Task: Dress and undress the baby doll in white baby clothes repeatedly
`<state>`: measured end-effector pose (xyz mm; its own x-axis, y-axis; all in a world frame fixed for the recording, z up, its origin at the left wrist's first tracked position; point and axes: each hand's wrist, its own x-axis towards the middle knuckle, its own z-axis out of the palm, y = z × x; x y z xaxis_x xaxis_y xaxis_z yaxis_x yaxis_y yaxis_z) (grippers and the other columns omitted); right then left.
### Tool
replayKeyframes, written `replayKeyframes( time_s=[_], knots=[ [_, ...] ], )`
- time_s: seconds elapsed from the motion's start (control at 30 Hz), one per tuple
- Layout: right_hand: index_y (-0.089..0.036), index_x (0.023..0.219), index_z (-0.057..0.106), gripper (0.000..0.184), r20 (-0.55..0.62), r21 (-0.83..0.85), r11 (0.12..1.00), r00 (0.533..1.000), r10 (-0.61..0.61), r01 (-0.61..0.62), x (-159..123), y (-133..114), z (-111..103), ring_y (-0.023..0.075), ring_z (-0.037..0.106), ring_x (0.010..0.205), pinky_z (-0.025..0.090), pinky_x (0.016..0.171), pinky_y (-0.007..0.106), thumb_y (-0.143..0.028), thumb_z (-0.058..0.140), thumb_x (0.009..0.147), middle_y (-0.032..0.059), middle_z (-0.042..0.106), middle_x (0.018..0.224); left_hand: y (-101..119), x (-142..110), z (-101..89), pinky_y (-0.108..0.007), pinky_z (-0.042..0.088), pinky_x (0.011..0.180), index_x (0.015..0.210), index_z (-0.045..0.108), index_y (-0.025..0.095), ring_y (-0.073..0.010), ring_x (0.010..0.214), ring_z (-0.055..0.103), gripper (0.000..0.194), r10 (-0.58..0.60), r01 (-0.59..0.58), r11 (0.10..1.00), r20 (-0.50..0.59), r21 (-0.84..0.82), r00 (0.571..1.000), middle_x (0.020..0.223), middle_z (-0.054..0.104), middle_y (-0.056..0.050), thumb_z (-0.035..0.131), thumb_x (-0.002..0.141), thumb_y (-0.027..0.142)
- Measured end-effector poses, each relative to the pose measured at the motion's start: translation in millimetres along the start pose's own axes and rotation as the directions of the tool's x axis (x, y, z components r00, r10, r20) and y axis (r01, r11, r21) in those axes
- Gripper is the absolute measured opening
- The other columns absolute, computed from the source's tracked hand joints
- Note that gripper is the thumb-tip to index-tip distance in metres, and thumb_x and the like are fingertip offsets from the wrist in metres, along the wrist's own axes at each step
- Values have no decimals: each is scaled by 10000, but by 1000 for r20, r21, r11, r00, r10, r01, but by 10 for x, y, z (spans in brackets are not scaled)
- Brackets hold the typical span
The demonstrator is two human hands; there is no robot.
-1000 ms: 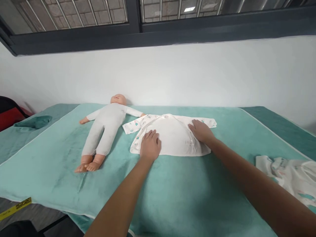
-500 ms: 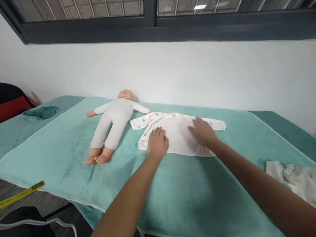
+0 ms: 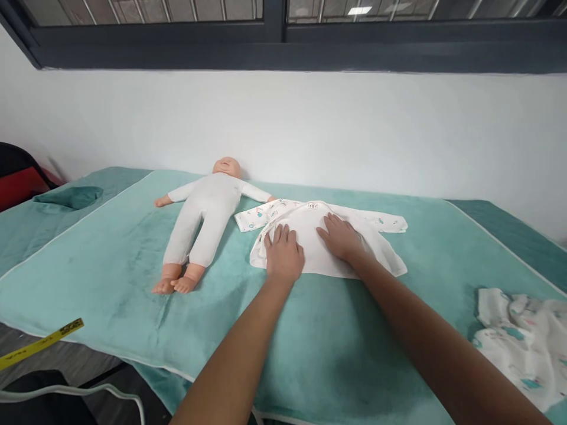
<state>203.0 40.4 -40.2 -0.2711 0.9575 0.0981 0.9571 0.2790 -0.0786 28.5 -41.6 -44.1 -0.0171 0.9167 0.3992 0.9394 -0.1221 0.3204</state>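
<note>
A white baby top [image 3: 316,262] with long printed sleeves lies spread on the green bed cover, one sleeve out to each side. On its left part rests my left hand [image 3: 284,255], palm down with the fingers apart. My right hand [image 3: 342,236] lies flat on the middle of the top, fingers stretched toward the neckline. To the left, a baby doll [image 3: 208,206] in a white body lies on its back with arms spread. One of its hands touches or nearly touches the top's left sleeve.
A crumpled white printed garment [image 3: 522,348] lies at the right edge of the green cover [image 3: 101,295]. A red and black bag [image 3: 20,183] sits far left. Yellow tape [image 3: 42,343] and a pale cable [image 3: 88,389] show at the lower left. Behind stands a white wall [image 3: 354,130] under a window.
My right hand has moved left across the top toward its middle, uncovering the lower right corner, which now fans out. My left hand stays nearly in place. The view has shifted slightly.
</note>
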Motion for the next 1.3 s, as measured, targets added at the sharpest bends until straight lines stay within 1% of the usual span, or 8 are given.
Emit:
replayKeyframes(
  time_s=[0.17,0.5,0.6,0.7,0.83,0.93,1.07,1.3],
  knots=[
    [-62,1468,363,658,-5,-11,999,999,-47,46,-123,-79,51,270,205,1475,204,1175,453,-487,218,988,171,281,1573,-20,13,26,-472,277,1161,1127,593,134,-255,1368,423,289,54,-54,998,6,-25,999,1391,554,-143,423,897,177],
    [-44,1485,339,699,21,2,996,995,-93,93,-384,-231,45,265,163,1487,190,1183,446,-508,213,978,160,261,1582,-19,-12,0,-431,346,1107,1105,620,122,-266,1293,478,288,58,-59,998,-29,-33,998,1314,605,-133,477,855,113],
    [-59,1493,328,700,34,14,996,996,-84,84,-412,-252,19,252,162,1488,189,1183,441,-518,205,978,150,259,1585,-16,-32,-74,-436,392,1035,1116,623,168,-269,1252,497,317,-21,19,999,-86,-31,996,1299,615,-95,459,857,86],
    [-73,1501,313,705,62,26,997,996,-70,68,-416,-254,-23,241,160,1488,185,1184,438,-529,186,978,134,243,1593,-93,-44,-171,-448,429,932,1142,620,205,-286,1203,519,359,-201,199,980,-150,-25,968,1276,617,-92,429,866,75],
    [-101,1511,300,710,93,38,998,994,-49,46,-416,-257,-67,230,152,1490,180,1185,429,-548,173,973,104,224,1604,-359,-84,-291,-459,439,865,1094,639,187,-321,1108,549,286,-388,393,919,-108,27,915,1144,638,-138,469,868,145],
    [-104,1511,296,706,91,40,998,995,-42,38,-415,-265,-71,228,153,1489,181,1184,431,-545,178,973,101,226,1604,-544,-174,-349,-443,432,879,1097,635,190,-307,1071,555,260,-305,309,950,-80,51,949,1088,637,-130,491,880,209],
    [-106,1503,312,692,76,44,998,996,-51,48,-406,-269,-56,238,156,1488,192,1179,444,-535,198,973,113,246,1597,-601,-301,-372,-409,433,869,1133,611,222,-279,1083,550,298,-155,160,985,-73,66,985,1181,602,-112,497,865,162],
    [-126,1467,378,638,42,117,992,998,-54,49,-414,-244,-50,259,204,1475,208,1177,469,-510,290,966,121,283,1583,-612,-169,-324,-463,425,883,1097,641,176,-319,1080,546,271,-260,269,955,-82,128,962,1170,601,-152,477,892,240]
  ],
)
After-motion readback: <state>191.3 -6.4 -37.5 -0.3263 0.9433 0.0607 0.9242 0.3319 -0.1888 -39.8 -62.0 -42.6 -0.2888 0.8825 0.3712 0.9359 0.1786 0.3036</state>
